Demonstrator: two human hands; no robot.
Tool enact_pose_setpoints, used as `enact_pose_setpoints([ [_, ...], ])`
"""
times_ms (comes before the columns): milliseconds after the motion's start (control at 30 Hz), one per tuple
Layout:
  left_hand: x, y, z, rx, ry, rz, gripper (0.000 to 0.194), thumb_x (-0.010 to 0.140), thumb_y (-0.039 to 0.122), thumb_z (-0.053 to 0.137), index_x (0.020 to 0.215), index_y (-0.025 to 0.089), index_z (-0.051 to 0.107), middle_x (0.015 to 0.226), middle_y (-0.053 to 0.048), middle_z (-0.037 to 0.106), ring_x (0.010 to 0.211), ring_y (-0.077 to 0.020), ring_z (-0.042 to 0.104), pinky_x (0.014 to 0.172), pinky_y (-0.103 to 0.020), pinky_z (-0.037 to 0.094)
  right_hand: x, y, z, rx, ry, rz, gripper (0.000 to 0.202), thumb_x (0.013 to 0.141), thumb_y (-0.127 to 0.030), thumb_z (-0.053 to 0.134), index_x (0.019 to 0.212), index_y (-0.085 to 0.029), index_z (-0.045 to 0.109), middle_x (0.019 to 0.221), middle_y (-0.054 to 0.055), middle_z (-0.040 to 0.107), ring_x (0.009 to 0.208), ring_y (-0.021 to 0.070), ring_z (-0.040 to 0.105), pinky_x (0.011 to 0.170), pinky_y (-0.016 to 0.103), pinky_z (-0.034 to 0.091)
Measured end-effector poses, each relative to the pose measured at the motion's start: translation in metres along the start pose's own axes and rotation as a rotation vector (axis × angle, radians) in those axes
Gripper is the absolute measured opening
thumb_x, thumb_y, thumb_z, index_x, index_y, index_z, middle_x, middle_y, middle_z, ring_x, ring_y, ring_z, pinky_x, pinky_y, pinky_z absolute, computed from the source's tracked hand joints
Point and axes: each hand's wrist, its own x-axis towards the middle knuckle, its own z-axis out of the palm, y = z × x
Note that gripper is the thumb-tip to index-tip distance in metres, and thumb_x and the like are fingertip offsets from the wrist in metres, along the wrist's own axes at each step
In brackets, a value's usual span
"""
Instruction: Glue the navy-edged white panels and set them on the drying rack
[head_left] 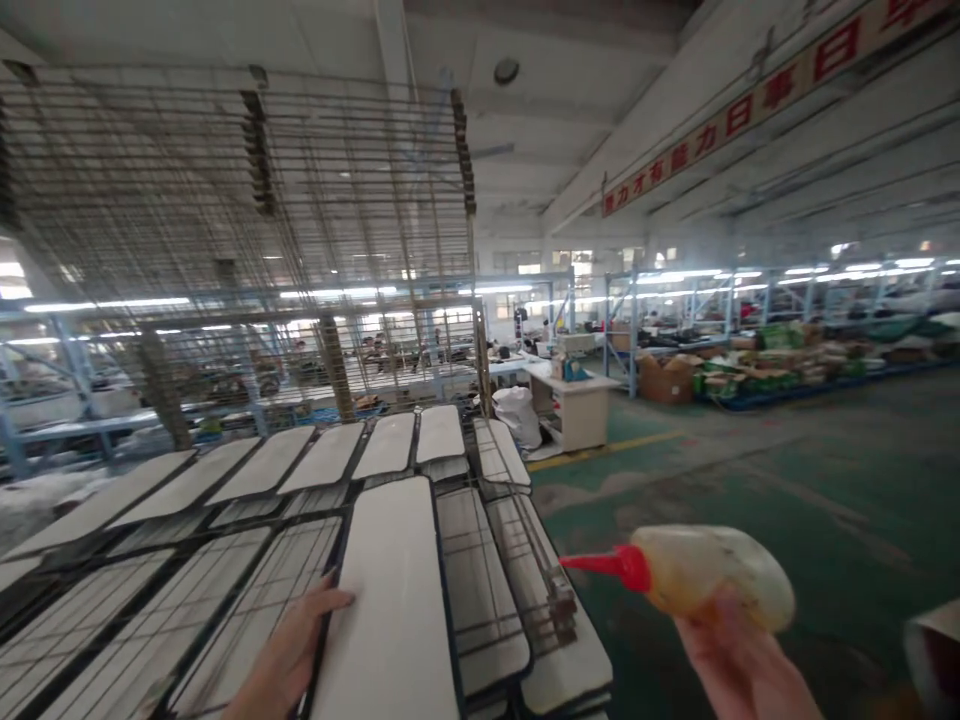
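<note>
My left hand (289,645) grips the left edge of a long white panel (394,600) with rounded corners and a dark rim, its thumb on the white face. In my right hand (731,640) is a translucent squeeze bottle (712,575) with yellowish contents. Its red nozzle (600,565) points left, just right of the panels and apart from them. More white panels (386,445) lie in rows on a wire rack around the held one, several under thin wires.
Raised wire rack layers (360,200) stand tilted behind the panels. A sewing table (574,405) and a white sack (517,415) are beyond. Cardboard boxes (666,380) and bundles sit farther right, along the green floor (675,480). A blurred object (934,650) shows at lower right.
</note>
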Motion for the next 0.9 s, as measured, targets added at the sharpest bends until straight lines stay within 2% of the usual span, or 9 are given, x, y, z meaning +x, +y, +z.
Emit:
enact_pose_setpoints([
  [100, 0.023, -0.004, 0.016, 0.161, -0.142, 0.044, 0.036, 0.056, 0.015, 0.065, 0.092, 0.018, 0.064, 0.070, -0.006, 0.074, 0.065, -0.0279, 0.071, 0.063, -0.038, 0.058, 0.005, 0.011, 0.008, 0.018, 0.026, 0.035, 0.062, 0.035, -0.024, 0.099, 0.092, -0.019, 0.073, 0.088, 0.002, 0.079, 0.069, 0.0177, 0.074, 0.064, 0.023, 0.063],
  [167, 0.038, -0.010, 0.028, 0.325, -0.139, 0.170, 0.039, 0.058, 0.017, 0.061, 0.097, 0.015, 0.063, 0.076, -0.008, 0.075, 0.072, -0.0274, 0.072, 0.070, -0.037, 0.058, 0.005, 0.020, 0.013, 0.038, 0.056, 0.065, 0.067, 0.030, -0.021, 0.100, 0.091, -0.018, 0.073, 0.089, 0.004, 0.079, 0.067, 0.0183, 0.074, 0.065, 0.025, 0.063],
  [267, 0.057, -0.022, 0.044, 0.505, -0.008, 0.285, 0.052, 0.062, 0.015, 0.058, 0.113, 0.009, 0.057, 0.086, -0.011, 0.074, 0.088, -0.0274, 0.072, 0.079, -0.035, 0.056, 0.004, 0.031, 0.019, 0.046, 0.084, 0.074, 0.071, 0.030, -0.019, 0.099, 0.096, -0.018, 0.073, 0.094, 0.005, 0.079, 0.068, 0.0190, 0.074, 0.064, 0.025, 0.063],
  [367, 0.067, -0.033, 0.054, 0.661, 0.131, 0.336, 0.063, 0.063, 0.012, 0.062, 0.125, 0.006, 0.050, 0.096, -0.015, 0.072, 0.101, -0.0301, 0.068, 0.087, -0.037, 0.051, 0.005, 0.037, 0.018, 0.034, 0.080, 0.065, 0.071, 0.039, -0.020, 0.097, 0.105, -0.020, 0.071, 0.103, 0.006, 0.078, 0.073, 0.0208, 0.075, 0.065, 0.027, 0.063],
  [533, 0.059, -0.042, 0.061, 0.922, 0.220, 0.420, 0.059, 0.073, 0.015, 0.064, 0.129, 0.006, 0.049, 0.126, -0.025, 0.060, 0.124, -0.0379, 0.053, 0.101, -0.049, 0.040, 0.006, 0.042, 0.013, 0.060, 0.123, 0.031, 0.050, 0.051, -0.017, 0.094, 0.096, -0.025, 0.073, 0.092, -0.001, 0.079, 0.069, 0.0188, 0.075, 0.062, 0.027, 0.064],
  [700, 0.045, -0.036, 0.059, 1.050, 0.158, 0.473, 0.042, 0.083, 0.008, 0.053, 0.126, 0.010, 0.056, 0.108, -0.017, 0.070, 0.111, -0.0342, 0.059, 0.099, -0.048, 0.039, 0.011, 0.041, 0.007, 0.032, -0.060, 0.068, 0.051, 0.057, -0.022, 0.093, 0.104, -0.025, 0.072, 0.099, -0.001, 0.078, 0.083, 0.0178, 0.074, 0.074, 0.026, 0.063],
  [767, 0.040, -0.031, 0.058, 1.061, 0.176, 0.495, 0.041, 0.086, 0.008, 0.049, 0.126, 0.011, 0.057, 0.120, -0.020, 0.066, 0.118, -0.0356, 0.054, 0.102, -0.051, 0.036, 0.014, 0.037, 0.008, 0.025, -0.060, 0.068, 0.050, 0.060, -0.024, 0.092, 0.106, -0.024, 0.071, 0.099, 0.000, 0.078, 0.084, 0.0173, 0.073, 0.075, 0.025, 0.063],
  [833, 0.036, -0.026, 0.057, 1.056, 0.180, 0.519, 0.039, 0.088, 0.008, 0.048, 0.126, 0.011, 0.058, 0.134, -0.021, 0.058, 0.126, -0.0340, 0.050, 0.105, -0.046, 0.035, 0.015, 0.030, 0.013, 0.021, -0.014, 0.070, 0.042, 0.065, -0.025, 0.088, 0.103, -0.021, 0.072, 0.097, 0.001, 0.078, 0.081, 0.0170, 0.073, 0.072, 0.024, 0.063],
  [900, 0.035, -0.023, 0.059, 1.045, 0.153, 0.517, 0.035, 0.086, 0.004, 0.049, 0.118, 0.013, 0.063, 0.130, -0.018, 0.061, 0.124, -0.0280, 0.054, 0.104, -0.038, 0.037, 0.016, 0.020, 0.018, 0.017, 0.051, 0.092, 0.022, 0.077, -0.024, 0.078, 0.098, -0.020, 0.073, 0.092, 0.001, 0.078, 0.081, 0.0168, 0.072, 0.069, 0.022, 0.063],
])
